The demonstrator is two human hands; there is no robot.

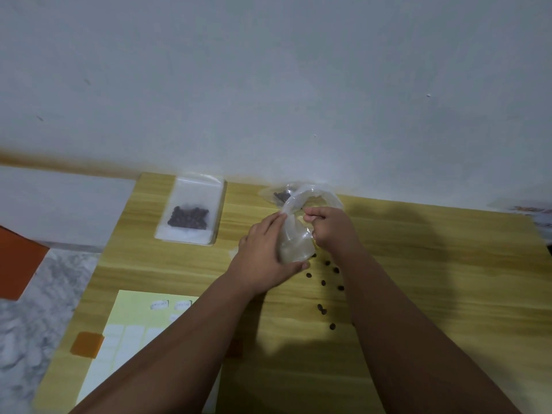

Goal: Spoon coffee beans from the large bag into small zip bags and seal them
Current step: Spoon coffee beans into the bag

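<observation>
A small clear zip bag (294, 234) stands upright between my hands above the wooden table (433, 279), its mouth held open. My left hand (264, 255) wraps around its left side and bottom. My right hand (331, 228) pinches the right side of its rim. Behind the bag lies another clear bag with coffee beans (279, 195), partly hidden. A flat zip bag with a clump of beans (190, 213) lies at the table's far left. Several loose coffee beans (324, 283) are scattered on the table under my right forearm. No spoon is visible.
A pale yellow sheet with white labels (128, 333) lies at the front left, and an orange sticky note (86, 344) sits at its left edge. The table's far edge meets a white wall. A marbled floor shows at the left.
</observation>
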